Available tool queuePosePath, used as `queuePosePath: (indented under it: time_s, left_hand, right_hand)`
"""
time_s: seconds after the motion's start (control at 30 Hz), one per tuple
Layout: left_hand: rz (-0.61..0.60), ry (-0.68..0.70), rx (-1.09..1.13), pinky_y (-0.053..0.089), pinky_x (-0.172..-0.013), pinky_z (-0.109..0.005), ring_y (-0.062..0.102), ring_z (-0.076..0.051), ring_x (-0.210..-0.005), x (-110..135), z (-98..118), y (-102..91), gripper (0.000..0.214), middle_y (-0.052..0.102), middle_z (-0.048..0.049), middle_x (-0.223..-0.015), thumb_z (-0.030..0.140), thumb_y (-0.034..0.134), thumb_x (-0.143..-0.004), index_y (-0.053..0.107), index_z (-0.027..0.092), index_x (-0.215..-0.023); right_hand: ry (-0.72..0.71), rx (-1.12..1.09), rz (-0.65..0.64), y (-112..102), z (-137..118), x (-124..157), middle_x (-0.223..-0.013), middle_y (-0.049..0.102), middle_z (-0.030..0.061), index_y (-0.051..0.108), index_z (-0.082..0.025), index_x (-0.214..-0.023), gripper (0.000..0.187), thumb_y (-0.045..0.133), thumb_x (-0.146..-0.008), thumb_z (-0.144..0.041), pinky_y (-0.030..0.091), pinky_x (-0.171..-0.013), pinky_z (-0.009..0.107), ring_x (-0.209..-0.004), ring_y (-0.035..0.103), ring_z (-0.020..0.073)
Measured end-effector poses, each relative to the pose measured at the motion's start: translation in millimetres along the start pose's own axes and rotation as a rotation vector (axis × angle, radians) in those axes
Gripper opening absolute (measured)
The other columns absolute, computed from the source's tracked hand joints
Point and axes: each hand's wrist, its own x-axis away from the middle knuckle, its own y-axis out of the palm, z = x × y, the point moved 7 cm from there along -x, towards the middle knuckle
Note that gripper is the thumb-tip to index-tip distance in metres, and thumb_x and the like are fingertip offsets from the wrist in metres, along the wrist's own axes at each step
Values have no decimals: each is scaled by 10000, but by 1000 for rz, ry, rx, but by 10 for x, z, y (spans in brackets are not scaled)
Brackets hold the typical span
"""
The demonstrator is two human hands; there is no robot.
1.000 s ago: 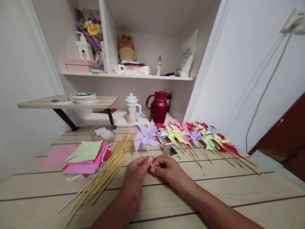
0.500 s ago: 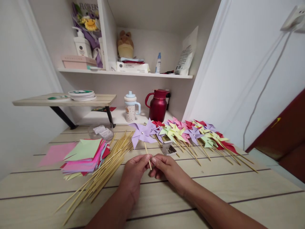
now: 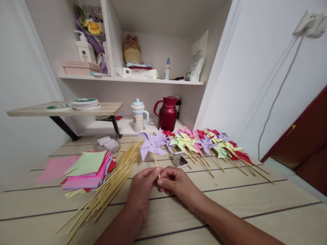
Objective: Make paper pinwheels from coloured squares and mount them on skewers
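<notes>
The person's left grip (image 3: 143, 182), a bare human hand, and right grip (image 3: 176, 182), another bare hand with a short thumbnail, join a slim, uncovered left forearm (image 3: 122, 221) and right forearm (image 3: 219, 212), bare as far as they show.

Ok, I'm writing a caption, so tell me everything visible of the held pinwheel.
The pinwheel has pale purple blades, seemingly folded paper, with a shiny pin at the centre and a thin, wooden-looking stick. It faces the camera, wheel up, its stick leaning slightly left. The left hand pinches the stick; the right hand is at its lower end.
</notes>
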Motion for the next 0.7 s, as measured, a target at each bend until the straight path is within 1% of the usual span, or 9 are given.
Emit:
queuePosePath:
  time_s: [0.07,0.17,0.3,0.37,0.43,0.5,0.57,0.7]
  left_hand:
    - [0,0,2,467,-624,-249,600,-163,-666,6,9,13,234,707,-53,-698,355,807,-649,767,145,-743]
    - [15,-7,9,472,-624,-250,602,-164,-657,5,10,6,222,705,-45,-683,354,812,-641,770,158,-736]
    - [38,-22,30,483,-649,-260,611,-163,-669,-4,-5,-25,240,713,-46,-705,358,824,-630,771,154,-745]
    - [37,-18,55,493,-699,-273,625,-171,-705,-2,3,-23,243,723,-57,-730,345,828,-631,773,144,-756]
    - [21,-5,74,495,-759,-286,634,-179,-743,6,25,-2,242,730,-71,-752,334,825,-643,774,132,-765]
    - [2,3,77,493,-791,-298,635,-186,-761,17,47,23,243,733,-81,-760,338,819,-653,773,126,-760]
    - [0,-1,75,493,-794,-300,631,-184,-757,24,54,32,238,733,-78,-753,342,820,-651,773,131,-749]
    - [43,-19,74,489,-801,-288,633,-179,-774,24,32,-6,232,735,-68,-759,329,835,-628,774,141,-750]
  right_hand:
    - [2,-23,19,1,15,-4,-532,586,-31,592,-179,-689,336,792,-636,-444,315,-489,238,-478,451,97]
    - [22,-79,41,3,23,3,-535,590,-30,604,-175,-696,323,808,-614,-413,325,-498,234,-500,472,101]
    - [71,-137,58,5,13,26,-554,610,-24,621,-171,-734,381,846,-561,-425,353,-515,228,-525,520,110]
    - [81,-146,62,3,-4,34,-581,627,-7,632,-163,-735,415,830,-583,-494,371,-523,227,-538,547,114]
    - [66,-163,59,3,-29,36,-620,644,13,649,-153,-744,454,771,-642,-578,384,-523,223,-557,574,118]
    - [55,-182,59,2,-41,35,-625,641,16,652,-149,-751,486,734,-668,-621,395,-514,218,-561,586,121]
    - [64,-182,66,0,-32,36,-608,629,8,644,-151,-751,488,740,-661,-621,403,-500,213,-550,582,119]
    - [55,-135,72,12,-27,43,-611,621,6,643,-152,-755,443,740,-685,-578,405,-466,201,-542,563,111]
